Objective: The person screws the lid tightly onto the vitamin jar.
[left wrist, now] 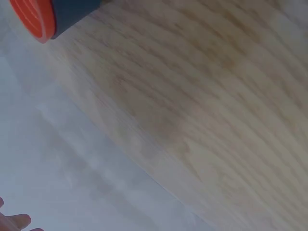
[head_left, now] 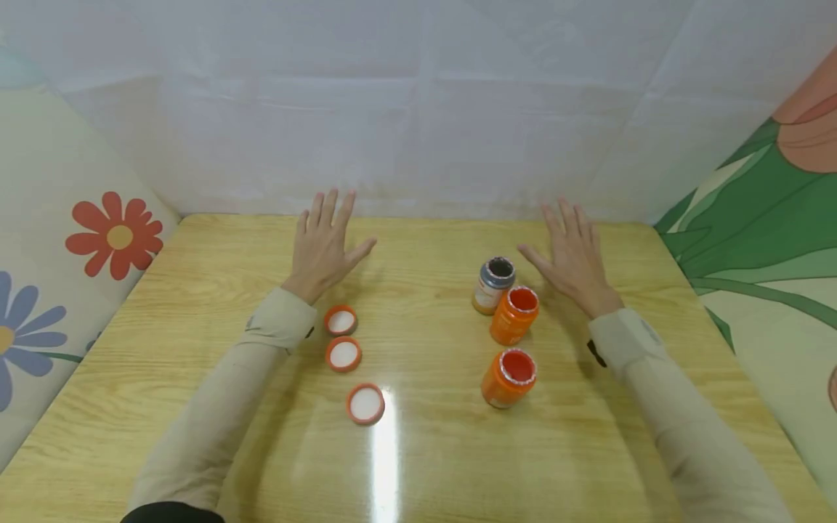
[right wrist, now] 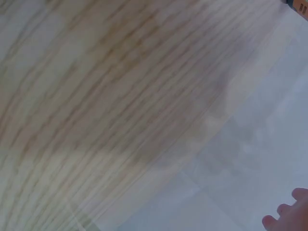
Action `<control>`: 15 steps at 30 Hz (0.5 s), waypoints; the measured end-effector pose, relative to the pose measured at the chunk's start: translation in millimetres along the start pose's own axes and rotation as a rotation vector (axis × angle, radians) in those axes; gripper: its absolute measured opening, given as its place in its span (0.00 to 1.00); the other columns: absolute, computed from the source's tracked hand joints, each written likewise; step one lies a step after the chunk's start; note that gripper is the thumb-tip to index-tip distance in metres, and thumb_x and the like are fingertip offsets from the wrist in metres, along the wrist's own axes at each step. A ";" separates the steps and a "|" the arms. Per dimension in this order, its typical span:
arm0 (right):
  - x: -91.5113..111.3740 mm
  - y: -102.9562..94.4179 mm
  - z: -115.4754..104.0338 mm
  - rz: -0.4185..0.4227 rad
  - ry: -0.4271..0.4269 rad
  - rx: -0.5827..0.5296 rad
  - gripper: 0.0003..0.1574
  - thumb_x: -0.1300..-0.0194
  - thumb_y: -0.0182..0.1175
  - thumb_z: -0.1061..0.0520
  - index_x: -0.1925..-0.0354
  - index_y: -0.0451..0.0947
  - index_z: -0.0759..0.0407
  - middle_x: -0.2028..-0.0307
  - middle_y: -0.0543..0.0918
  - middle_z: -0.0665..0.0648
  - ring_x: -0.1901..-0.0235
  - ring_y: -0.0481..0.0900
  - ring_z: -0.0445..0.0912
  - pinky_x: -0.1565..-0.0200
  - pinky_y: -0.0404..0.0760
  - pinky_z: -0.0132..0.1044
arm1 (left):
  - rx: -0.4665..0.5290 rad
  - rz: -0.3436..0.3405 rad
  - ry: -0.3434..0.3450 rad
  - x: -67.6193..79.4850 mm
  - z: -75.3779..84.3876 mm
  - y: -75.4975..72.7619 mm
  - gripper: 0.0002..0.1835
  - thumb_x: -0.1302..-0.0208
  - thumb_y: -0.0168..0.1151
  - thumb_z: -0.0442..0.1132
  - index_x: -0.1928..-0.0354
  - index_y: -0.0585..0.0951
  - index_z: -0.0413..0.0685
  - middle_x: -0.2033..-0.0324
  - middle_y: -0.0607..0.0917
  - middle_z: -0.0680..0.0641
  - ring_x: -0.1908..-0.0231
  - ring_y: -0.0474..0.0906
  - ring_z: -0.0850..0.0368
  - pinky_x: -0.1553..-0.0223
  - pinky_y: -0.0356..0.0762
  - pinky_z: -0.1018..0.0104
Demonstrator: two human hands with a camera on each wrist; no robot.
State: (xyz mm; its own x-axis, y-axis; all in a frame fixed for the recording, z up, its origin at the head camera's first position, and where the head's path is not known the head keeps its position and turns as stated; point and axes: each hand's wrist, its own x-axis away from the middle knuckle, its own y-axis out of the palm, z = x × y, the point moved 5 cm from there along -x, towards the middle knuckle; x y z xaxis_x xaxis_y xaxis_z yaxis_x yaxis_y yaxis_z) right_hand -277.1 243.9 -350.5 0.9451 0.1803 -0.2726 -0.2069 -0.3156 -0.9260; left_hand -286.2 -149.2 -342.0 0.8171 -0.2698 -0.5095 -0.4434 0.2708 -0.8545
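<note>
My left hand (head_left: 322,247) is at the left toward the table's far edge, fingers straight and spread, holding nothing. Closest to it are three round lids: a far lid (head_left: 341,320), a middle lid (head_left: 343,354) and a near lid (head_left: 365,404), all with orange rims and whitish insides facing up. On the right, my right hand (head_left: 574,256) is also spread and holds nothing. Left of it stand a dark-topped jar (head_left: 489,290) and an orange jar (head_left: 510,324) close together. A second orange jar (head_left: 503,385) stands nearer me. All three jars have uncovered mouths.
The wood-grain table (head_left: 431,465) meets a pale, creased sheet (head_left: 418,131) behind it. Flower-patterned coverings stand along the left and right sides. In the left wrist view, an orange-rimmed lid (left wrist: 41,19) with a dark side shows at the top left.
</note>
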 end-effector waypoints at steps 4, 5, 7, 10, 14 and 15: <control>3.6 -0.6 1.0 0.001 0.003 -0.006 0.56 0.32 0.47 0.26 0.21 0.43 0.54 0.21 0.41 0.66 0.24 0.39 0.68 0.28 0.41 0.69 | 0.004 -0.013 0.007 2.5 0.9 -0.6 0.47 0.37 0.58 0.65 0.23 0.55 0.52 0.26 0.61 0.36 0.27 0.56 0.34 0.32 0.59 0.34; 4.7 -1.1 0.8 0.001 0.002 -0.008 0.56 0.32 0.47 0.26 0.21 0.43 0.54 0.21 0.42 0.66 0.24 0.39 0.68 0.28 0.41 0.69 | 0.004 -0.016 0.009 3.2 1.1 -0.8 0.47 0.37 0.57 0.65 0.23 0.55 0.52 0.26 0.61 0.36 0.27 0.56 0.34 0.32 0.59 0.34; 6.7 -2.1 0.9 0.002 -0.002 -0.005 0.56 0.32 0.47 0.26 0.21 0.44 0.55 0.22 0.43 0.66 0.24 0.40 0.68 0.28 0.41 0.69 | 0.010 -0.022 0.010 4.4 1.7 -1.1 0.46 0.37 0.57 0.65 0.23 0.55 0.52 0.26 0.60 0.36 0.27 0.56 0.34 0.31 0.58 0.34; 9.3 -3.6 0.7 0.003 -0.006 0.000 0.56 0.32 0.47 0.26 0.22 0.45 0.57 0.22 0.44 0.66 0.24 0.41 0.68 0.28 0.42 0.69 | 0.020 -0.024 0.013 6.3 2.4 -1.7 0.45 0.36 0.57 0.64 0.23 0.56 0.52 0.26 0.61 0.35 0.27 0.56 0.33 0.31 0.58 0.34; 12.3 -5.4 0.6 -0.004 -0.006 0.005 0.56 0.31 0.48 0.27 0.22 0.46 0.58 0.22 0.44 0.65 0.24 0.41 0.68 0.28 0.42 0.69 | 0.026 -0.012 0.026 9.4 3.7 -3.4 0.44 0.36 0.58 0.63 0.24 0.58 0.50 0.27 0.63 0.34 0.29 0.59 0.32 0.32 0.59 0.34; 13.3 -5.8 0.3 -0.005 -0.007 0.002 0.55 0.31 0.48 0.27 0.22 0.46 0.58 0.22 0.44 0.65 0.24 0.41 0.67 0.28 0.42 0.69 | 0.027 -0.011 0.028 10.4 3.9 -4.0 0.44 0.36 0.58 0.63 0.24 0.58 0.50 0.28 0.63 0.34 0.29 0.59 0.32 0.32 0.59 0.34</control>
State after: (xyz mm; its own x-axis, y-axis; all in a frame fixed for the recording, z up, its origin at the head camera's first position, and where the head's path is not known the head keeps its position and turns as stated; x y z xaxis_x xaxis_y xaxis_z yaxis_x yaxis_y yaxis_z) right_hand -263.4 248.4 -348.9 0.9444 0.1885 -0.2695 -0.2026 -0.3123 -0.9281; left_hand -274.5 -149.5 -343.4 0.8110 -0.2985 -0.5031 -0.4242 0.2920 -0.8572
